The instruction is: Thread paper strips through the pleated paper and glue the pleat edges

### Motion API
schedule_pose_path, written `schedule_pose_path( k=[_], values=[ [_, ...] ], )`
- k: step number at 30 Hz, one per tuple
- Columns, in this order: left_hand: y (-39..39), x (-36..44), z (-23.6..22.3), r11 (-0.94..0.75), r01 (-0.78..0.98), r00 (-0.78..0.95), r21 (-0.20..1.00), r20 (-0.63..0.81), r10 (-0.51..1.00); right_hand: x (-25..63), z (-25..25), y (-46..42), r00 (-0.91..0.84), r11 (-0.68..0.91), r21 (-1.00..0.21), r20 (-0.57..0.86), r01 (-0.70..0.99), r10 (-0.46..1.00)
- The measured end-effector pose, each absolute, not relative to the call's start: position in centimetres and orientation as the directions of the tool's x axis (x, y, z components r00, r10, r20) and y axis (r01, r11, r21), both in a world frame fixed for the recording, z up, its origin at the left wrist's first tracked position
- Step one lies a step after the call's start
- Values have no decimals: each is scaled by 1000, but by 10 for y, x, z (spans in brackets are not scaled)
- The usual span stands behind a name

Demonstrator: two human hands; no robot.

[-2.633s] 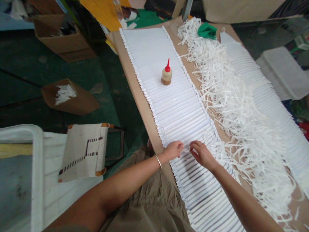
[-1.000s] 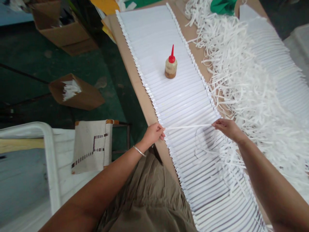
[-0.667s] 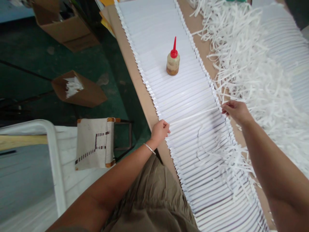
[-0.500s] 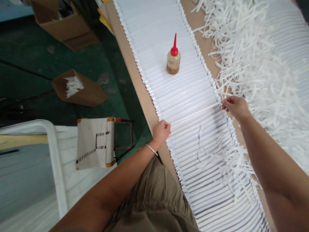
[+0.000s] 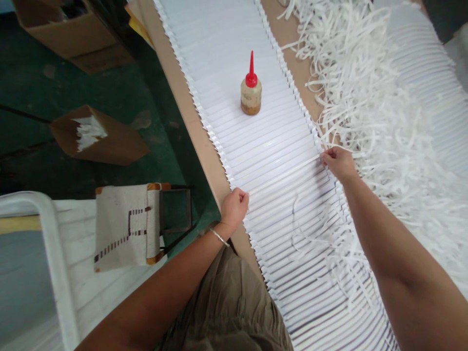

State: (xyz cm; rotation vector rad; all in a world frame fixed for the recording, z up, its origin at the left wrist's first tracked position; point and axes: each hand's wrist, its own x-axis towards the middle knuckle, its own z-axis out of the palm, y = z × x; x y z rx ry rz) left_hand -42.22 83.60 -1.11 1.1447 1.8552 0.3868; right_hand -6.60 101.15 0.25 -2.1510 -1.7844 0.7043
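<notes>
A thin white strip (image 5: 285, 174) runs straight across the long row of overlapping white sheets (image 5: 223, 63). My left hand (image 5: 236, 204) pinches its near end at the sheets' left edge. At the right edge, my right hand (image 5: 338, 161) pinches the other end between thumb and fingers. Farther up, a squeeze bottle (image 5: 251, 100) with a red pointed nozzle stands upright on the sheets, some brown liquid in its bottom. Several loose white strips (image 5: 347, 268) lie over the sheets below my right hand.
A large heap of white strips (image 5: 395, 122) covers the right of the brown table (image 5: 179, 92), beside more layered sheets (image 5: 420, 44). On the green floor at left are a woven-seat stool (image 5: 122, 226), a cardboard box of white pieces (image 5: 120, 144) and a larger cardboard box (image 5: 80, 44).
The whole view has shifted a little, so things appear farther left. Both hands keep their pinch on the strip at the two edges of the sheets.
</notes>
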Motion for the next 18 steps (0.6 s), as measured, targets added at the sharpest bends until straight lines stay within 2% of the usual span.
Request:
schedule_pose_path(
  k=[3,10,14,18],
  values=[
    [836,-422,-11,526,550,-169,649,-530,831,-70,0,1015,176,-251,-455,-201,854,964],
    [840,-423,-6,507,593,-162,625,-524,836,-75,-9,1016,173,-227,-390,-169,893,970],
    [846,-419,0,493,697,-174,521,-543,821,-81,-11,1018,150,-191,-326,-145,926,978],
    [851,-419,7,483,780,-194,398,-580,791,-93,8,1006,197,-206,-184,-67,961,978]
  ],
)
